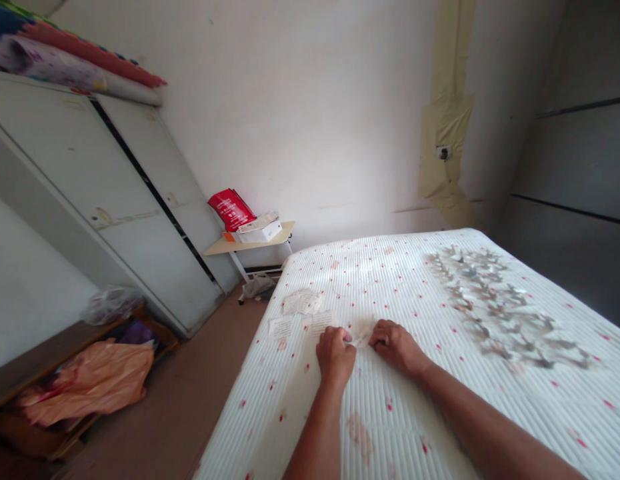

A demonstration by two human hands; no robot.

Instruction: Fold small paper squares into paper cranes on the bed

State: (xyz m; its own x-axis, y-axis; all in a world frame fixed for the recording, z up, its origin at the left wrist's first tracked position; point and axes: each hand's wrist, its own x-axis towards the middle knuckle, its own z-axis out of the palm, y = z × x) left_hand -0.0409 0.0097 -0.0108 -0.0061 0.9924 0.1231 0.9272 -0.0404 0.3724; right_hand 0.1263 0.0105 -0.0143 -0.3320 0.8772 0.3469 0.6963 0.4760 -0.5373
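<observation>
The left hand and right hand pinch a blurred paper slip on the bed; flat slips remain ahead of the hands, folded pieces heaped rightward.

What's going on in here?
A person is working with both bare hands on a white quilted mattress dotted with red. The left hand and right hand meet at a small pale paper scrap, though whether they grip it is hard to tell. Just beyond lie a few paper pieces, and a spread of blurred silvery scraps covers the far right side of the mattress.
</observation>
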